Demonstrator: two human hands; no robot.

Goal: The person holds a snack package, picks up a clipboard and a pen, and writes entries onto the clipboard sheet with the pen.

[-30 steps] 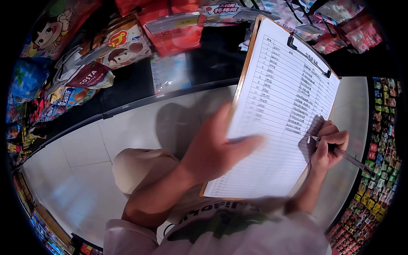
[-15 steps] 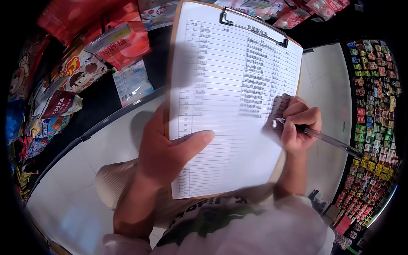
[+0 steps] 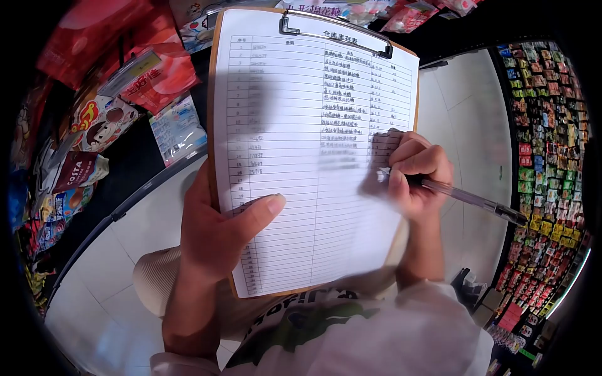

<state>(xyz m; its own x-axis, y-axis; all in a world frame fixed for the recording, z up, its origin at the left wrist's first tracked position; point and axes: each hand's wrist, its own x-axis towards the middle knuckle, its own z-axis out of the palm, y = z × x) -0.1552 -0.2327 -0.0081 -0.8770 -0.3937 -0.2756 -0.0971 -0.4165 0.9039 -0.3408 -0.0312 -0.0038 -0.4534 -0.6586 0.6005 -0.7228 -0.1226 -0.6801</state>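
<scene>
My left hand (image 3: pixel 219 225) grips the left edge of a brown clipboard (image 3: pixel 217 47), its thumb lying across the front. A metal clip (image 3: pixel 335 34) at the top holds a printed form (image 3: pixel 301 219) with ruled rows. Handwriting fills the upper rows; the lower ones are blank. My right hand (image 3: pixel 420 175) is closed around a pen (image 3: pixel 473 200) at the right side of the sheet. The pen's tip points at the written rows, and its dark end sticks out to the right. A shadow falls around the tip, so contact with the paper is hard to tell.
Snack bags hang on the left, among them a red bag (image 3: pixel 157 75) and a brown COSTA bag (image 3: pixel 81 172). A dark shelf edge (image 3: pixel 135 197) runs below them. Shelves of small colourful packets (image 3: pixel 545 156) stand at the right. Pale floor tiles (image 3: pixel 100 269) show beneath.
The clipboard and both hands have shifted left in view, with the clipboard turned slightly. My right hand still holds the pen near the right columns.
</scene>
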